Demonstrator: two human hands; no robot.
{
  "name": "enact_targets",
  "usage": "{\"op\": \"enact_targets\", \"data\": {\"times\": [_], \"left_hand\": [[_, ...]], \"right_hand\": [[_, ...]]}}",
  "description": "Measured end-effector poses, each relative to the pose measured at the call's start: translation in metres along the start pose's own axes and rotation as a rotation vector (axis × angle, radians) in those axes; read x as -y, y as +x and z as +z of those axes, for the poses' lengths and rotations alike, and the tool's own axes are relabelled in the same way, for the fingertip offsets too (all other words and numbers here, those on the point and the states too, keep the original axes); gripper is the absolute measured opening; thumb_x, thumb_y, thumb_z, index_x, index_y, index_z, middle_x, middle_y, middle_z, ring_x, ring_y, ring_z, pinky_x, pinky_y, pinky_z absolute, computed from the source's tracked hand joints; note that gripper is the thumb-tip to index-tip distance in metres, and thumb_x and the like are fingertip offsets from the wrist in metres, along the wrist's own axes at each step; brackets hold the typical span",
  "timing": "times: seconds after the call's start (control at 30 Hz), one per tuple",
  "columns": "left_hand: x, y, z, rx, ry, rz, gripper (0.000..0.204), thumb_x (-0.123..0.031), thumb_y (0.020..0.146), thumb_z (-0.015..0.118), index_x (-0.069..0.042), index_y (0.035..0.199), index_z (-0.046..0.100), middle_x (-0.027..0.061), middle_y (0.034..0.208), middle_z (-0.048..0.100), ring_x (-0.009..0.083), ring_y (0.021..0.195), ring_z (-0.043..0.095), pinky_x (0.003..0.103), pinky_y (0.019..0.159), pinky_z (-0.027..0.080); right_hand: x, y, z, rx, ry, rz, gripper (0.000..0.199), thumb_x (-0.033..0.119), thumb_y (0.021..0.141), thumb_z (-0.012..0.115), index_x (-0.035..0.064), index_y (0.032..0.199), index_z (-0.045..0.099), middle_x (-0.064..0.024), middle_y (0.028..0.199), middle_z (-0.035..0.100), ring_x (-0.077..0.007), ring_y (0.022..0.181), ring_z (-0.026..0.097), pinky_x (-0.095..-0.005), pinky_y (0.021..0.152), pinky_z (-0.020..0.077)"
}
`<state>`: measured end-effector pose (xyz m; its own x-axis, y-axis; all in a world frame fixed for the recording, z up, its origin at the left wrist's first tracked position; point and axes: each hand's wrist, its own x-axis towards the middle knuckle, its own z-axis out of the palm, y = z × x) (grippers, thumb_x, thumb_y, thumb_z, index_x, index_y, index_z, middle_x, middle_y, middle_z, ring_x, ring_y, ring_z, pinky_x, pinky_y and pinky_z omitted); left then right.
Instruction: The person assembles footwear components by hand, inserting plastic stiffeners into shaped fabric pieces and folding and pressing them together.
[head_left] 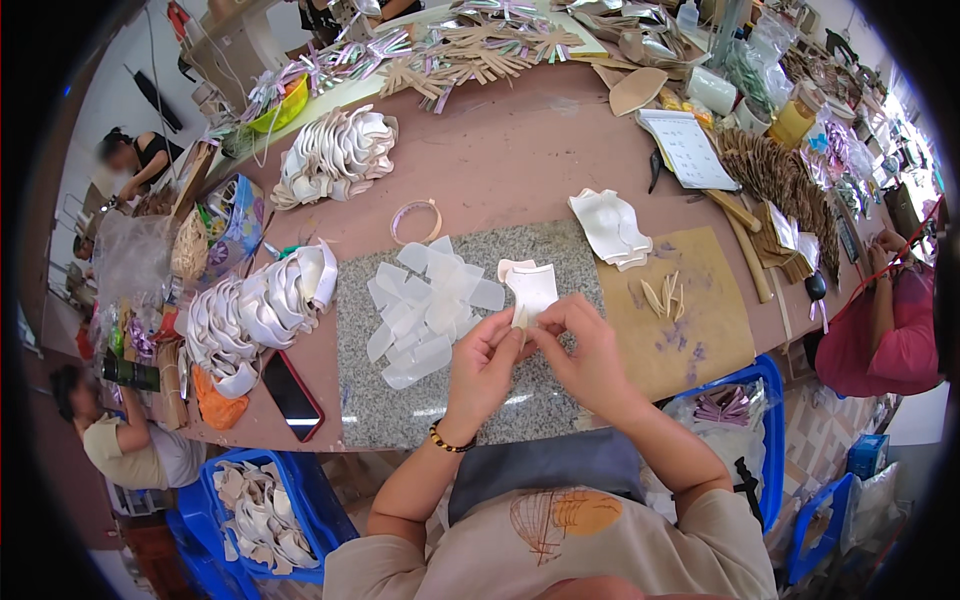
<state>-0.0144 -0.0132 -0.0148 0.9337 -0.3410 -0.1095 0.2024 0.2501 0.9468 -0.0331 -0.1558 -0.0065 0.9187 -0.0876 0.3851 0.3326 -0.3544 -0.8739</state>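
Both hands meet over the grey granite slab (550, 245). Between thumb and fingers, my left hand (482, 368) pinches the lower end of a white leather-like piece (534, 288) with curved sides and a beige edge. My right hand (588, 358) has its fingertips closed on the same lower end, close to the left thumb; anything small between them is hidden. Left of the hands lies a loose pile of translucent white strips (430, 308). Beyond the right hand sits a short stack of similar white pieces (610, 228).
Thin beige strips (662, 296) lie on a brown board (700, 340). A tape roll (416, 221), a phone (292, 394) and white stacks (338, 155) surround the slab. A hammer (742, 250) lies right. Blue crates (285, 500) stand below; other people sit at both sides.
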Motion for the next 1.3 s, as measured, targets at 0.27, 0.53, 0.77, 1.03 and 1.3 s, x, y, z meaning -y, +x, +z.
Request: {"op": "enact_targets", "data": {"times": [0.27,0.53,0.77,1.03,1.3], "left_hand": [[-0.003,-0.001,0.000,0.000,0.024,0.002,0.030,-0.003,0.092,0.045,0.005,0.120,0.048,0.0123,0.110,0.060,0.0167,0.099,0.059,0.031,0.086,0.052],[-0.006,-0.001,-0.004,0.061,-0.014,0.014,0.035,0.000,0.091,0.044,0.005,0.125,0.043,0.0147,0.115,0.057,0.0184,0.104,0.057,0.032,0.089,0.050],[-0.007,0.000,-0.008,0.108,0.033,0.014,0.040,0.006,0.089,0.041,0.006,0.129,0.038,0.0150,0.121,0.053,0.0185,0.109,0.054,0.032,0.092,0.048],[-0.004,0.002,-0.011,0.121,0.055,0.038,0.043,0.009,0.086,0.044,0.006,0.129,0.037,0.0153,0.120,0.054,0.0177,0.107,0.055,0.030,0.090,0.048],[-0.009,-0.002,-0.010,0.129,0.054,0.034,0.050,0.014,0.082,0.042,0.004,0.131,0.036,0.0148,0.120,0.054,0.0170,0.107,0.055,0.029,0.090,0.047]], "right_hand": [[-0.004,-0.003,0.001,-0.022,-0.085,-0.182,0.018,-0.002,0.076,0.064,0.0002,0.094,0.063,-0.0096,0.081,0.055,-0.0209,0.066,0.059,-0.0294,0.057,0.0481],[-0.007,0.000,0.001,-0.011,-0.085,-0.213,0.019,-0.001,0.076,0.065,0.0003,0.095,0.064,-0.0097,0.081,0.054,-0.0208,0.068,0.059,-0.0295,0.058,0.0478],[-0.002,0.003,0.000,0.014,-0.075,-0.192,0.020,0.000,0.076,0.065,0.0003,0.096,0.064,-0.0100,0.083,0.053,-0.0214,0.070,0.059,-0.0300,0.059,0.0483],[-0.002,0.003,0.002,0.019,-0.079,-0.182,0.020,-0.001,0.075,0.065,0.0003,0.095,0.063,-0.0103,0.083,0.053,-0.0223,0.071,0.059,-0.0308,0.059,0.0486],[0.000,0.003,0.004,-0.002,-0.112,-0.218,0.019,-0.001,0.074,0.066,-0.0004,0.094,0.063,-0.0098,0.082,0.053,-0.0222,0.069,0.059,-0.0310,0.058,0.0481]]}}
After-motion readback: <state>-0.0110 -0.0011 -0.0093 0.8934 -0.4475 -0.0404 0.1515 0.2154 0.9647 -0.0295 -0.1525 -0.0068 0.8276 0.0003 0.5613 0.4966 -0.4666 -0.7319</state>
